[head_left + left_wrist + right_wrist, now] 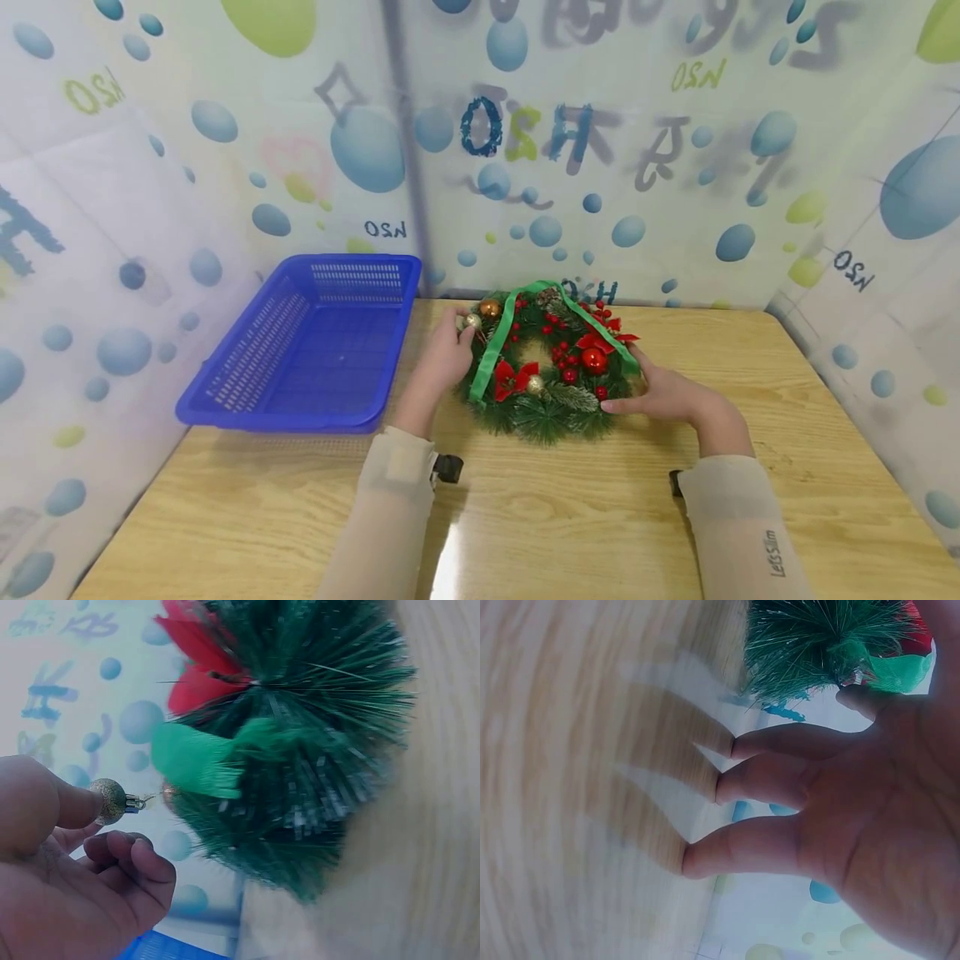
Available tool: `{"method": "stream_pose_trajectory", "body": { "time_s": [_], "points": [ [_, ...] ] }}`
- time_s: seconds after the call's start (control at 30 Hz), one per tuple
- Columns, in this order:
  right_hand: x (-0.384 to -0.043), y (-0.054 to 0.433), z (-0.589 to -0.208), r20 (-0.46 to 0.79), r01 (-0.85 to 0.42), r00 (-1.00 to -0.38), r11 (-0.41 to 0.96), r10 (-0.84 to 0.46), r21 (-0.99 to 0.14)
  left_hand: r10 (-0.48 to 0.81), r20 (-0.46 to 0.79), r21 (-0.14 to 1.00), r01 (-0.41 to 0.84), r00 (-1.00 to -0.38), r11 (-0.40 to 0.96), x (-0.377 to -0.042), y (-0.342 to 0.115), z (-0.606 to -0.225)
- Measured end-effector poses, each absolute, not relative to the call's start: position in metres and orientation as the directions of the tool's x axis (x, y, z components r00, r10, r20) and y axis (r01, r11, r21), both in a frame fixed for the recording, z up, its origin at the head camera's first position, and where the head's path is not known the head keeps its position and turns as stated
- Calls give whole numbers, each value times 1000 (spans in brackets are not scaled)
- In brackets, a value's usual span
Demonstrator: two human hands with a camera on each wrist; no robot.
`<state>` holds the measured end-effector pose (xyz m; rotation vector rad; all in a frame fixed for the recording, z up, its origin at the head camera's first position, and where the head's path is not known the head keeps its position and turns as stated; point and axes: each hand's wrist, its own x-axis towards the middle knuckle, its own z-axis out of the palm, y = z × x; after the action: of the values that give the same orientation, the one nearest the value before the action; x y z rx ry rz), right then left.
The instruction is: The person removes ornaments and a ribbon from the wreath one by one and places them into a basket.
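Note:
A green Christmas wreath (547, 417) lies on the table, decked with red poinsettias, red berries, a red ball and pine cones. A green ribbon (491, 354) loops over it. At its left edge my left hand (444, 354) pinches a small gold glitter ball ornament (109, 801) between thumb and finger; the ball's metal cap points at the wreath. My right hand (667, 393) is at the wreath's right side with the thumb at its front edge. In the right wrist view its spread fingers (742, 846) touch the tabletop, holding nothing.
On the left stands a blue plastic basket (375, 408) with slotted walls, close to my left forearm. The wooden table (555, 517) runs back to a patterned curtain (480, 208), which also encloses both sides.

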<state>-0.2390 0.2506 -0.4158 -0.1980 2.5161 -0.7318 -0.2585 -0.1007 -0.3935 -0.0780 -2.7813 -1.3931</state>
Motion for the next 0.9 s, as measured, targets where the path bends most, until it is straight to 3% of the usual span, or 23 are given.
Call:
{"method": "stream_pose_trajectory", "body": {
  "time_s": [0.4,0.9],
  "points": [
    [-238,250,-416,-439,2,-853,838,-284,-545,46,135,795,136,-990,591,-242,-118,-352],
    [-236,247,-415,-434,-22,-854,853,-288,-521,-32,109,756,62,-994,651,-219,-181,-316]
  ]
}}
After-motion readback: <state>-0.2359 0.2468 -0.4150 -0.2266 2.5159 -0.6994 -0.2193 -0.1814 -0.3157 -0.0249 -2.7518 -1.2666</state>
